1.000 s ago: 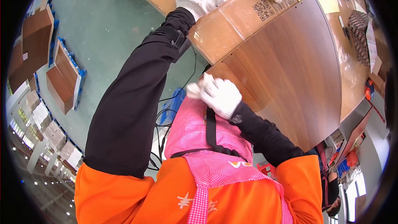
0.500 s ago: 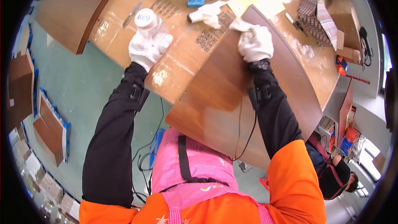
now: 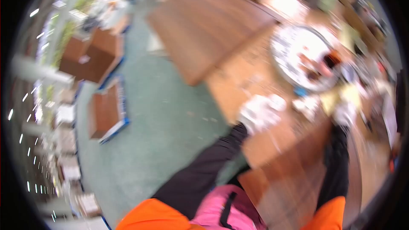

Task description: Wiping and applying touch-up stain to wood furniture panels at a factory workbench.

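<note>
Although the view is blurred by a swing of the head, both gloved hands can be made out over the cardboard-covered table [image 3: 228, 96]. By the left hand [image 3: 255, 115], a bottle [image 3: 277, 102] with a pale cap seems to be grasped. The right hand [image 3: 344, 114] has been carried farther along the near brown panel [image 3: 289, 179] than half a second ago, and is now seen about its far corner, beside the yellow paper [image 3: 330, 102]; whether its fingers are clenched on a cloth or released cannot be told. By that shift, attention seems to be moved from the panel's middle to its far end. More of the far panel [image 3: 213, 25] has been brought into view, left of the round tray [image 3: 279, 61].
</note>
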`<action>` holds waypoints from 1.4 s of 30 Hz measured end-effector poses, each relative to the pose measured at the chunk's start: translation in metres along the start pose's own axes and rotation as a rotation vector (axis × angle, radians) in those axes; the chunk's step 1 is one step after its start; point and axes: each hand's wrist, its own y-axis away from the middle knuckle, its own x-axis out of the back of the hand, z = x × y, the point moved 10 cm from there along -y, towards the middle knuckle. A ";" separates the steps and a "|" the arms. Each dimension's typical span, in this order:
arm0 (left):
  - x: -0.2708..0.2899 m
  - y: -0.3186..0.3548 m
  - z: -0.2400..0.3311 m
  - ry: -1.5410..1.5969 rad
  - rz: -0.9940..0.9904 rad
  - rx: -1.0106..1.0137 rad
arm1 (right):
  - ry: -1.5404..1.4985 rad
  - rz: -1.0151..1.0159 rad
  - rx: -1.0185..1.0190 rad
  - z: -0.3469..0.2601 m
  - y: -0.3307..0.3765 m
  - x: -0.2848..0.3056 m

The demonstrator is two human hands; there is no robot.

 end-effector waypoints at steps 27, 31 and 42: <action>0.018 0.021 0.057 -1.466 0.247 -0.524 | -0.297 0.030 0.136 -0.064 0.035 0.018; 0.017 0.027 0.063 -1.531 0.286 -0.587 | -0.369 0.147 0.349 -0.096 0.117 0.076; 0.016 0.023 0.057 -1.556 0.237 -0.595 | -0.743 -0.396 0.861 -0.172 0.307 0.197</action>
